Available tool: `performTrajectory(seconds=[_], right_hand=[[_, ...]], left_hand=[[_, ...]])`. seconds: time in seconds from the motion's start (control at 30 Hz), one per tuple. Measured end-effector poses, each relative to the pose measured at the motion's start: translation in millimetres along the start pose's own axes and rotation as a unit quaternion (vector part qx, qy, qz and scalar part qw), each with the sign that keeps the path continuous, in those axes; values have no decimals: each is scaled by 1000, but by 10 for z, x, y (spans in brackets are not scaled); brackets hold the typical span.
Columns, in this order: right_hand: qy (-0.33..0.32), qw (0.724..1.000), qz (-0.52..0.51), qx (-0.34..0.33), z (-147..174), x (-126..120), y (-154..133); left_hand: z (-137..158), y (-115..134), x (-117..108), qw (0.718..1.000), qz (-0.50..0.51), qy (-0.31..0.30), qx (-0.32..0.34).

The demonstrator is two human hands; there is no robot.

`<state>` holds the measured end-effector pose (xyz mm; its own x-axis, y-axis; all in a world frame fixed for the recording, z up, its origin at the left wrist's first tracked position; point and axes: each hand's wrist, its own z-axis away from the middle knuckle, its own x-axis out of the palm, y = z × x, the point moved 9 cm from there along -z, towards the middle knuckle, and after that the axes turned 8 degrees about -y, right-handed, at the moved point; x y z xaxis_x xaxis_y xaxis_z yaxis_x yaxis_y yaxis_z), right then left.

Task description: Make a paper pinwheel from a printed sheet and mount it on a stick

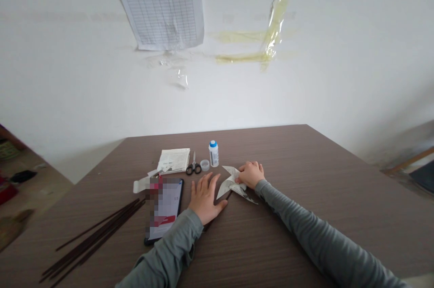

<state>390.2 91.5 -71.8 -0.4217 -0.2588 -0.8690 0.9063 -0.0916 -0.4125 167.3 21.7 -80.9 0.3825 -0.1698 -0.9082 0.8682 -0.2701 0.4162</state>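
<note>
A pinwheel [229, 183] folded from printed paper lies on the table, its pointed blades spread out. At its right side is my right hand [251, 174], with fingers curled together and pressed on the paper near the middle. My left hand [205, 198] rests just left of the pinwheel, fingers apart, with nothing seen in it. A thin dark stick [210, 224] runs from under the pinwheel past my left hand, which hides part of it. Behind the hands stands a white glue bottle [214, 156] with a blue cap.
Left of the bottle are a small clear cup [205, 165], black-handled scissors [193, 168] and a stack of folded paper [174, 160]. A phone [167, 209] lies beside my left forearm. Several dark sticks [95, 239] fan out at the left. A wall [237, 102] rises behind the table.
</note>
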Motion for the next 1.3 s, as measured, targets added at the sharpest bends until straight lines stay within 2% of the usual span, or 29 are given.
performTrajectory(seconds=[0.17, 0.73, 1.03, 1.2, 1.3], right_hand=[[-4, 1000, -7, 0, 26, 2, -60], [-2, 1000, -9, -18, 18, 32, -66], [-2, 999, -13, -36, 17, 65, 21], [-3, 998, -19, -61, 26, 34, 88], [4, 996, -32, -87, 9, -11, 128]], left_hand=[[12, 34, -23, 1000, -3, -13, -23], [8, 25, 4, 1000, 0, -26, -12], [22, 26, -16, 1000, 8, -6, -16], [43, 2, -35, 1000, 16, 27, 3], [42, -29, -21, 1000, 9, 24, 8]])
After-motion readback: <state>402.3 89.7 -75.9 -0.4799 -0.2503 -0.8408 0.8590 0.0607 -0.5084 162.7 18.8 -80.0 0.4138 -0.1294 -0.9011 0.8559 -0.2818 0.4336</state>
